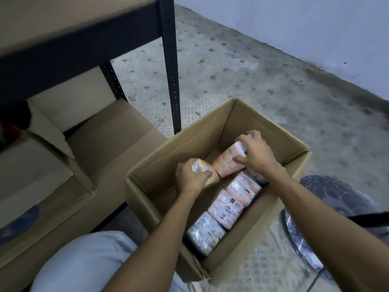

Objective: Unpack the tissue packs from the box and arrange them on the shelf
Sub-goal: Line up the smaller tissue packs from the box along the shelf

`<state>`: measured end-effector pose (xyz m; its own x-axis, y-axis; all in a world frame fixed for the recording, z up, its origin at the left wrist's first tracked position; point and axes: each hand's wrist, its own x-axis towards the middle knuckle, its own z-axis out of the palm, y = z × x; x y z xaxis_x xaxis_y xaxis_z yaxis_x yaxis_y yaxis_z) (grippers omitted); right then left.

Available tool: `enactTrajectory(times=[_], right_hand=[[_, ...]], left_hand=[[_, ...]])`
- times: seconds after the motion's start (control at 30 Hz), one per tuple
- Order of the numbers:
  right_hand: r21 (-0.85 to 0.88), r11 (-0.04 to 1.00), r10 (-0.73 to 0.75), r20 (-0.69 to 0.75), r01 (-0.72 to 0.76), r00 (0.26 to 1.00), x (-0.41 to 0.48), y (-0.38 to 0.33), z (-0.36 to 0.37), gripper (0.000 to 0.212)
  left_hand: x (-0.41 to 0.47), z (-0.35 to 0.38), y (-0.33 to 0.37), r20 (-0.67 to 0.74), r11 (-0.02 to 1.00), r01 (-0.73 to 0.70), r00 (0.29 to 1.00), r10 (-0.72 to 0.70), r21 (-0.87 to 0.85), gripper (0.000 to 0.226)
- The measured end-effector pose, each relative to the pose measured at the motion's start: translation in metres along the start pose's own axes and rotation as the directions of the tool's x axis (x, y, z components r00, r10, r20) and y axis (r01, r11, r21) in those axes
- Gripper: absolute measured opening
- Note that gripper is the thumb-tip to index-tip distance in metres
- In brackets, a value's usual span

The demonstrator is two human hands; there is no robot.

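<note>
Two hands reach down into the open cardboard box [151,159], each wrapped round its own pack. The left hand [190,179] has its fingers curled over the orange-and-white pack [203,166], gripping it near the box's left wall. The right hand [257,153] clasps the pink pack [227,163] from above, with the thumb lying along its side and the fingers over its far end. These two packs lie end to end and touching, set at an angle across the far half of the box.

Nearer the person, along the box's right wall, three more packs [226,208] sit in a row, side by side and touching (the nearest is paler, bluish-white, and the print is too small to read). All are in shiny clear wrap.

The box stands on the concrete floor [252,81], just beside the dark metal upright [170,70] of the shelf [63,22]. Under the shelf's board, to the left, lie other brown cartons [109,133]. To the right of the box is a dark round object under clear plastic [336,207]; I cannot tell what it is. The person's knee [84,260], in pale cloth, shows at the lower left. A pale wall [294,22] meets the floor beyond.
</note>
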<state>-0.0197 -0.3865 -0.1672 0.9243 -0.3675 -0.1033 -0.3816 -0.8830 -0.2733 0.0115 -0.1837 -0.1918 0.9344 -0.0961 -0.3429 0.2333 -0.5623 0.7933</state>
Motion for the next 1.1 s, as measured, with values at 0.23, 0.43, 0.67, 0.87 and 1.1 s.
enactTrajectory(times=[0.23,0.43,0.67,0.87,1.1], right_hand=[[0.125,0.992,0.014,-0.129,0.003,0.992,-0.039,-0.022,-0.048,0.057],[0.193,0.979,-0.01,-0.272,0.065,0.962,-0.086,-0.041,-0.096,0.058],[0.231,0.96,-0.047,-0.424,0.158,0.904,-0.139,-0.059,-0.148,0.057],[0.222,0.941,-0.107,-0.522,0.255,0.847,-0.175,-0.087,-0.195,0.058],[0.234,0.886,-0.157,-0.66,0.4,0.734,-0.218,-0.134,-0.246,0.054]], left_hand=[[-0.034,-0.049,0.025,-0.036,0.992,-0.119,0.992,0.12,0.033,0.052],[-0.075,-0.092,0.053,-0.076,0.971,-0.233,0.969,0.236,0.047,0.055],[-0.132,-0.154,0.087,-0.19,0.942,-0.332,0.923,0.334,0.041,0.055],[-0.18,-0.21,0.108,-0.274,0.905,-0.425,0.867,0.417,0.031,0.062],[-0.228,-0.28,0.129,-0.398,0.841,-0.538,0.761,0.513,0.055,0.059]])
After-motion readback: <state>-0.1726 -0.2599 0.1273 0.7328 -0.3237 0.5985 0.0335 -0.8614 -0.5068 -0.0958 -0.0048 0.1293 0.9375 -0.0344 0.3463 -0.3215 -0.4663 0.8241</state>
